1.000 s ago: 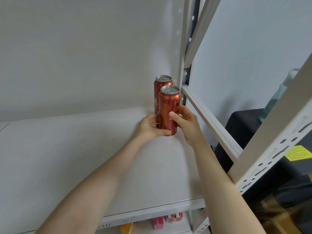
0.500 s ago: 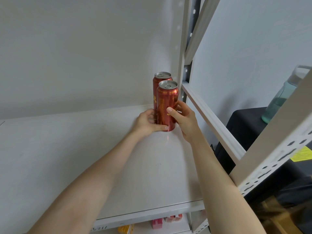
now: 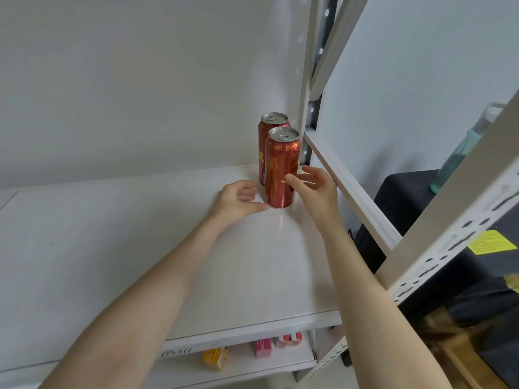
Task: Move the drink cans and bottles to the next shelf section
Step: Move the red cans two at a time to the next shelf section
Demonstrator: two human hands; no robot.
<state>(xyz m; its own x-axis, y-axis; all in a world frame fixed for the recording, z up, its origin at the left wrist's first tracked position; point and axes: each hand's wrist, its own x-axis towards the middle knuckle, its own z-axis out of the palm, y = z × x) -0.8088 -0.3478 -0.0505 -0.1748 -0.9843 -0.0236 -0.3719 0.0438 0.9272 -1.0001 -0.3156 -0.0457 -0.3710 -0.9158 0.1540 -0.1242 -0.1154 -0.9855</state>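
Note:
Two red beer cans stand upright on the white shelf board, in its back right corner. The front can is right before the rear can, which it partly hides. My left hand rests on the shelf to the left of the front can, fingers loosely curled, thumb tip at the can's base. My right hand is on the can's right side with fingers spread and straight; only its thumb touches the can's front.
A white upright post and a slanting side rail close the shelf's right end. Beyond them stand a teal bottle and a black covered surface. Small pink and yellow boxes lie on the lower shelf.
The front can has come down onto the shelf before the rear can. Both hands have loosened: the right fingers have spread off the can and the left hand has slipped down to its base.

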